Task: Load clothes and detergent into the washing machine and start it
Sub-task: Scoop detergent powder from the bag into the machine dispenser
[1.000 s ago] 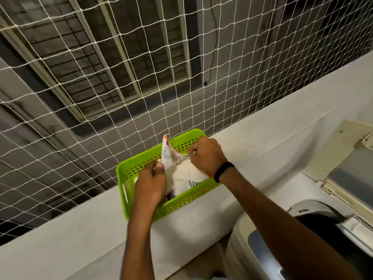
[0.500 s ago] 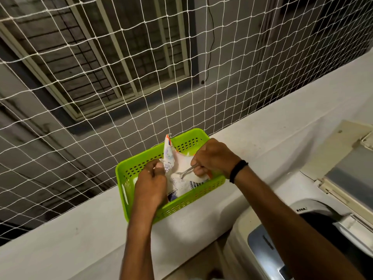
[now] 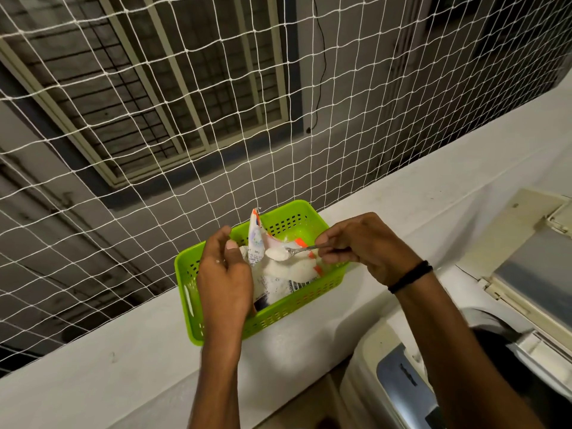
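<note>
The left forearm (image 3: 216,366) reaches almost straight up the view, while the right forearm (image 3: 464,351) slants in from the lower right with a black band (image 3: 410,277) at the wrist. The left grip (image 3: 224,270) shows its back, fingers curled, thumb just beside the detergent packet (image 3: 278,274); whether it holds it is unclear. The right grip (image 3: 365,243) pinches a spoon (image 3: 297,250) by its handle.

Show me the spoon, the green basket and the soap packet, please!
spoon (image 3: 298,249): head view, on its thin metal handle.
green basket (image 3: 297,306): head view, on its front wall with the holes.
soap packet (image 3: 275,284): head view, on its white printed face.
</note>
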`<state>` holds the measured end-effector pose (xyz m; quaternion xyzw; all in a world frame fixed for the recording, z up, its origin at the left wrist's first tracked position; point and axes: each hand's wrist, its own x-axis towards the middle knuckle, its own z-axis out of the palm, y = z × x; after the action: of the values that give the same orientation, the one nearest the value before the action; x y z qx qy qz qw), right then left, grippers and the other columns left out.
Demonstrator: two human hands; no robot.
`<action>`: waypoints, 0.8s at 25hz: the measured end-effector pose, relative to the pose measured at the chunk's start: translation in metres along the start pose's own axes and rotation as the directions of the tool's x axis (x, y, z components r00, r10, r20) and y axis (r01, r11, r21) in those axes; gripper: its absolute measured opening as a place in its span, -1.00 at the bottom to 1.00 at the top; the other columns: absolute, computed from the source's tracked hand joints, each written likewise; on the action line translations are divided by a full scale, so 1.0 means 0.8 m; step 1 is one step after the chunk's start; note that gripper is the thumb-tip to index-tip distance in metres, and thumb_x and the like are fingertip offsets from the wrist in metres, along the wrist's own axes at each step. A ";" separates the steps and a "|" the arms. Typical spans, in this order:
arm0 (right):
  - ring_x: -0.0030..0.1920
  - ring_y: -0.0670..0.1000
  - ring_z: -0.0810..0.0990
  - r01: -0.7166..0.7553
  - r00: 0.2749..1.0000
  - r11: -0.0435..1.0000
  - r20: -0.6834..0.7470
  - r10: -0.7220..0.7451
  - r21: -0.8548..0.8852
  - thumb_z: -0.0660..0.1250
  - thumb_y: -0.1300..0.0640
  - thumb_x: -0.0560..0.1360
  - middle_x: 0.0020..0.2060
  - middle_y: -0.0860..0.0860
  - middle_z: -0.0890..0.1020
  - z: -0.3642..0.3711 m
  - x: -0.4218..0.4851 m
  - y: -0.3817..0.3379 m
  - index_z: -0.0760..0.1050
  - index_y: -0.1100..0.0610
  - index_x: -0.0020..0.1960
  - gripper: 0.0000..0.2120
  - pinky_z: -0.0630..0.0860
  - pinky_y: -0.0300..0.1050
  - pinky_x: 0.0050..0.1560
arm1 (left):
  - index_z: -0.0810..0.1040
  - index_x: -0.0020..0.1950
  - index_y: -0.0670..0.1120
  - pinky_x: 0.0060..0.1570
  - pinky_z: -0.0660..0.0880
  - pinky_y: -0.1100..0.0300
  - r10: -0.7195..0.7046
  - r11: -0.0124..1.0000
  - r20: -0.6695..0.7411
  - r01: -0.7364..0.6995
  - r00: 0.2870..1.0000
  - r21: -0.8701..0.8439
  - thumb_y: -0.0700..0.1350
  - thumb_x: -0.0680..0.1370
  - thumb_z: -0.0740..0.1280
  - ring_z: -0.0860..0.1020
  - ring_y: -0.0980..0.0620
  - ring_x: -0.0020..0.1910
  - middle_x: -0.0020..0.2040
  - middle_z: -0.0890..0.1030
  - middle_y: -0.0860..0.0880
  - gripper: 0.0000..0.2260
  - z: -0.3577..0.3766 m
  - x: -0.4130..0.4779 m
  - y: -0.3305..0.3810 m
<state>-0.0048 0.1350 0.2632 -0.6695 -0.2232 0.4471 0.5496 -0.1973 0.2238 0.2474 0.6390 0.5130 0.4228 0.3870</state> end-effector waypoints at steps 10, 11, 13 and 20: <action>-0.39 0.07 0.66 0.058 0.998 0.991 -0.027 -0.055 0.123 0.07 0.50 0.53 -0.27 0.29 0.62 -0.028 -0.010 0.013 0.58 0.49 -0.07 -0.70 0.63 -0.19 -0.34 | 0.59 0.22 -0.02 0.01 0.48 0.34 0.135 0.987 -0.100 -0.143 0.986 -0.076 -0.11 0.64 0.22 0.58 0.14 0.04 0.13 0.65 0.04 -0.78 0.025 -0.015 0.021; -0.39 0.07 0.66 0.064 0.998 0.989 -0.029 -0.061 0.135 0.06 0.50 0.54 -0.26 0.29 0.62 -0.032 -0.013 0.014 0.57 0.51 -0.05 -0.71 0.63 -0.19 -0.33 | 0.60 0.20 0.01 0.06 0.52 0.22 0.152 0.982 -0.106 -0.162 0.983 -0.097 -0.08 0.62 0.22 0.59 0.11 0.06 0.12 0.65 0.03 -0.78 0.030 -0.016 0.023; -0.39 0.05 0.65 0.082 0.996 0.983 -0.035 -0.077 0.162 0.05 0.50 0.55 -0.27 0.28 0.61 -0.044 -0.022 0.018 0.55 0.54 -0.02 -0.71 0.63 -0.19 -0.33 | 0.60 0.18 0.02 0.13 0.54 0.06 0.190 0.970 -0.121 -0.206 0.974 -0.132 -0.04 0.60 0.21 0.61 0.07 0.10 0.11 0.65 0.03 -0.77 0.041 -0.019 0.027; -0.21 0.19 0.63 0.137 0.973 0.964 -0.215 -0.087 0.229 0.10 0.53 0.50 -0.22 0.28 0.62 -0.112 -0.071 0.029 0.56 0.54 -0.01 -0.74 0.69 -0.07 -0.16 | 0.59 0.09 -0.17 0.09 0.56 -0.04 0.275 0.889 -0.128 -0.302 0.953 -0.343 -0.12 0.61 0.28 0.61 -0.05 0.05 0.05 0.64 -0.04 -0.83 0.113 -0.067 0.057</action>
<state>0.0385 0.0354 0.2614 -0.6258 -0.1473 0.3683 0.6715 -0.1041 0.1576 0.2507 0.6103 0.3409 0.5858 0.4101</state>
